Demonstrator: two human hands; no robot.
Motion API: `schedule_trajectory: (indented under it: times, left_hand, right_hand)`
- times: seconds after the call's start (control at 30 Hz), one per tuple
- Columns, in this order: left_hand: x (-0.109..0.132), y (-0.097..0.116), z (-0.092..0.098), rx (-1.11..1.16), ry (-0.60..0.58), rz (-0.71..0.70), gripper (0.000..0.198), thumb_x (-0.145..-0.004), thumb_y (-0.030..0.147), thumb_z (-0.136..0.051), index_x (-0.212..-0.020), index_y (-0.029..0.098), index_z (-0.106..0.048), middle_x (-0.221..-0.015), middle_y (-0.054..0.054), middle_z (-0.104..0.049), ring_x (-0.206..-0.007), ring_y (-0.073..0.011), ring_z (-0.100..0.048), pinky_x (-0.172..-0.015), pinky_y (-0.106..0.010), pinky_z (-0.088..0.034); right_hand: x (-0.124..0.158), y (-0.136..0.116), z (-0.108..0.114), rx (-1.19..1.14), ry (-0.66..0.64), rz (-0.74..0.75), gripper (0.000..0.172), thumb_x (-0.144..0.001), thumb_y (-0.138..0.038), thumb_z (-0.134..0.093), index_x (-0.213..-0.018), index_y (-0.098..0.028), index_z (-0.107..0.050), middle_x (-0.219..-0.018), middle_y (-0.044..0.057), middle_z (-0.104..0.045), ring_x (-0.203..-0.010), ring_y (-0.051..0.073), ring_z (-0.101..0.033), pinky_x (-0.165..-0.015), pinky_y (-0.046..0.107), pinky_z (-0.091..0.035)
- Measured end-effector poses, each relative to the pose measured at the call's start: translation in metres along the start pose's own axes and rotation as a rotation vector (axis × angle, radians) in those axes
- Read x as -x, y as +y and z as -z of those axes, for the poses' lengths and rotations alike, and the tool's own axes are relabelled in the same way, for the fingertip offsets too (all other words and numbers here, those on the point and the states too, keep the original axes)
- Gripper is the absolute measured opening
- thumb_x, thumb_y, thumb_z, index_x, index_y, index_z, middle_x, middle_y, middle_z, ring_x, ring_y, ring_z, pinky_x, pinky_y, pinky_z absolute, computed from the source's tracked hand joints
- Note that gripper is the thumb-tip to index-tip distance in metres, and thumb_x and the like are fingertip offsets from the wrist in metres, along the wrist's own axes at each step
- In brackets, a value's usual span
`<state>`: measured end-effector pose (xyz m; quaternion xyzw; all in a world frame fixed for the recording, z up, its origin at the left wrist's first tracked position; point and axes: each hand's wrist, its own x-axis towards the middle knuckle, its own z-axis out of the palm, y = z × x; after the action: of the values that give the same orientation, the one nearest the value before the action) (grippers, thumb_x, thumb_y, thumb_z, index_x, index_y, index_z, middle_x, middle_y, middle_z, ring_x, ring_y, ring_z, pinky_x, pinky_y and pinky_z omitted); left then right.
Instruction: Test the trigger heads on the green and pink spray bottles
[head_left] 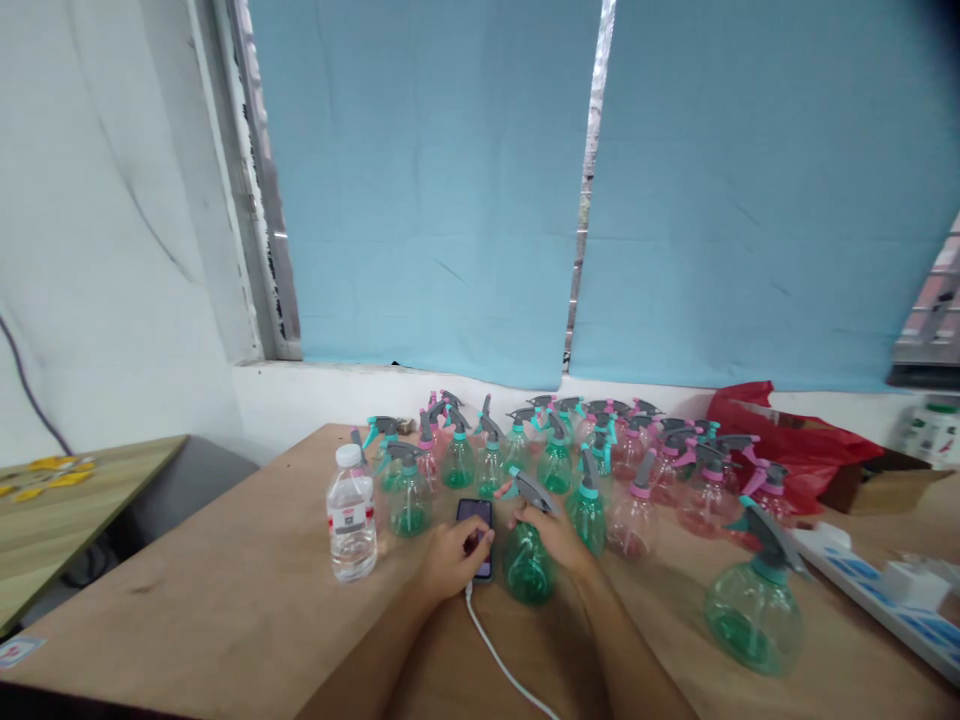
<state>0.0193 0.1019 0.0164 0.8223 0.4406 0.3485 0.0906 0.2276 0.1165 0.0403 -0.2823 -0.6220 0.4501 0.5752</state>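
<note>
My left hand (451, 558) rests on the lower left part of a dark phone (484, 570), its fingers curled in over the screen. A white cable (491, 645) runs from the phone's lower end toward me. Just right of the phone stands a green spray bottle (529, 568) with a grey and teal trigger head. My right hand (551, 532) is wrapped round the neck of that bottle, below the grey head. Behind both hands stand several green and pink spray bottles. A clear water bottle (352, 520) with a white cap is to the left.
Another green spray bottle (756, 610) stands at the right, beside a white power strip (885, 590) with plugs. A red plastic bag (795, 450) and an open cardboard box (892, 488) lie at the back right. Blue sheets (435, 200) cover the window behind the table (225, 600).
</note>
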Motion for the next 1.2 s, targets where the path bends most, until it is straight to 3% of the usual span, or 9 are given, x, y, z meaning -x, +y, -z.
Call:
schedule_trajectory:
  times: [0.27, 0.43, 0.53, 0.6, 0.7, 0.83, 0.97, 1.1, 1.2]
  left_hand:
    - [0.000, 0.001, 0.001, -0.013, 0.002, 0.013, 0.032, -0.100, 0.041, -0.049, -0.088, 0.022, -0.072, -0.061, 0.004, -0.063, -0.055, -0.0121, -0.056, -0.056, -0.022, -0.035]
    - [0.000, 0.001, 0.001, -0.002, 0.000, 0.006, 0.032, -0.100, 0.041, -0.050, -0.087, 0.021, -0.071, -0.061, 0.003, -0.063, -0.055, -0.0120, -0.056, -0.056, -0.022, -0.035]
    - [0.000, 0.002, 0.001, 0.000, -0.001, 0.006, 0.032, -0.100, 0.041, -0.049, -0.086, 0.021, -0.071, -0.061, 0.003, -0.063, -0.055, -0.0119, -0.056, -0.057, -0.023, -0.035]
    - [0.000, 0.002, 0.001, 0.005, -0.003, 0.006, 0.032, -0.100, 0.041, -0.049, -0.086, 0.021, -0.071, -0.061, 0.003, -0.064, -0.056, -0.0120, -0.056, -0.057, -0.023, -0.036]
    - [0.000, 0.001, 0.001, 0.011, -0.003, 0.008, 0.031, -0.100, 0.040, -0.049, -0.086, 0.021, -0.070, -0.061, 0.003, -0.064, -0.056, -0.0121, -0.056, -0.057, -0.023, -0.036]
    - [0.000, 0.000, 0.000, 0.000, -0.004, 0.012, 0.031, -0.100, 0.039, -0.050, -0.086, 0.021, -0.070, -0.061, 0.004, -0.063, -0.056, -0.0118, -0.056, -0.056, -0.023, -0.036]
    - [0.000, -0.001, -0.001, -0.006, -0.003, 0.002, 0.030, -0.100, 0.039, -0.051, -0.087, 0.021, -0.071, -0.062, 0.004, -0.064, -0.056, -0.0118, -0.057, -0.057, -0.022, -0.036]
    - [0.000, 0.000, 0.001, -0.009, 0.008, -0.003, 0.028, -0.100, 0.037, -0.051, -0.087, 0.022, -0.071, -0.062, 0.004, -0.065, -0.057, -0.0116, -0.058, -0.057, -0.022, -0.036]
    - [0.000, 0.001, 0.001, -0.014, 0.012, 0.000, 0.027, -0.100, 0.037, -0.052, -0.088, 0.022, -0.071, -0.062, 0.004, -0.065, -0.056, -0.0116, -0.058, -0.056, -0.021, -0.036]
  right_hand:
    - [0.001, -0.001, 0.000, 0.005, 0.003, -0.008, 0.025, -0.075, -0.030, -0.065, -0.098, -0.025, -0.075, -0.093, 0.000, -0.074, -0.068, 0.016, -0.066, -0.076, 0.033, -0.053]
    - [0.001, -0.002, 0.000, -0.090, 0.032, -0.029, 0.014, -0.070, -0.028, -0.064, -0.080, -0.023, -0.071, -0.074, -0.001, -0.069, -0.060, 0.017, -0.062, -0.066, 0.032, -0.052]
    - [0.001, 0.003, 0.001, -0.036, 0.042, 0.008, 0.012, -0.071, -0.024, -0.062, -0.078, -0.022, -0.071, -0.071, -0.001, -0.067, -0.063, 0.017, -0.061, -0.067, 0.030, -0.050]
    - [0.001, 0.007, -0.001, 0.073, 0.090, 0.057, 0.017, -0.076, -0.024, -0.061, -0.088, -0.022, -0.073, -0.076, 0.000, -0.068, -0.066, 0.016, -0.059, -0.068, 0.029, -0.048]
    - [0.003, 0.013, -0.004, 0.250, 0.278, 0.118, 0.030, -0.087, -0.032, -0.062, -0.114, -0.023, -0.070, -0.090, 0.003, -0.071, -0.073, 0.018, -0.060, -0.070, 0.030, -0.049]
    - [0.007, 0.025, -0.007, 0.476, 0.486, 0.194, 0.046, -0.095, -0.042, -0.062, -0.135, -0.021, -0.055, -0.117, 0.012, -0.070, -0.099, 0.025, -0.066, -0.088, 0.038, -0.051]
    - [0.005, 0.053, -0.009, 0.681, 0.495, 0.300, 0.060, -0.096, -0.048, -0.060, -0.144, -0.017, -0.044, -0.134, 0.020, -0.060, -0.122, 0.033, -0.059, -0.103, 0.051, -0.047]
    - [-0.001, 0.083, -0.011, 0.881, 0.499, 0.305, 0.071, -0.096, -0.059, -0.056, -0.146, -0.011, -0.041, -0.129, 0.023, -0.058, -0.124, 0.038, -0.055, -0.103, 0.057, -0.046]
    - [-0.003, 0.096, -0.010, 0.972, 0.512, 0.294, 0.081, -0.096, -0.061, -0.054, -0.154, -0.009, -0.030, -0.139, 0.027, -0.051, -0.133, 0.041, -0.048, -0.107, 0.060, -0.043]
